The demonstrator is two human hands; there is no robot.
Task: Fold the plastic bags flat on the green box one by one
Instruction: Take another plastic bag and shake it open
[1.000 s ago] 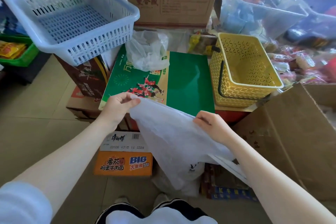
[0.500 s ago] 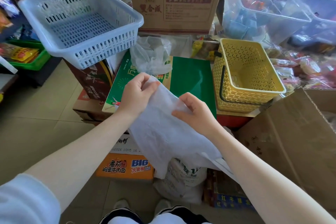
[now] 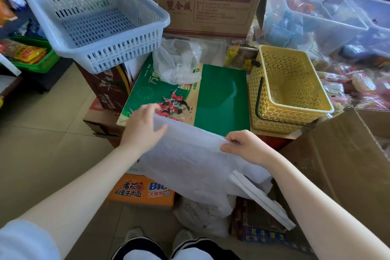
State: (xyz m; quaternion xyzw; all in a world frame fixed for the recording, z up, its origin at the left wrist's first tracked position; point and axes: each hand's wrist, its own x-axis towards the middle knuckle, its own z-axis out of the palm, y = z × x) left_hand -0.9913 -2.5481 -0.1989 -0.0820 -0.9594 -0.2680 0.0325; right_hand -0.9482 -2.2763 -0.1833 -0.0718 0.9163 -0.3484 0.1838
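Grip: left hand (image 3: 143,131) and right hand (image 3: 245,145) pinch the white plastic bag's (image 3: 196,167) top edge, held over the green box's (image 3: 221,99) near edge; step, spreading; next, lay flat.

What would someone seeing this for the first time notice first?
Probably the white plastic bag stretched between both hands at the near edge of the green box: the left hand holds its left corner and the right hand pinches its top edge. Next, the crumpled bag at the box's far end, the yellow basket to the right and the pale blue basket up left.
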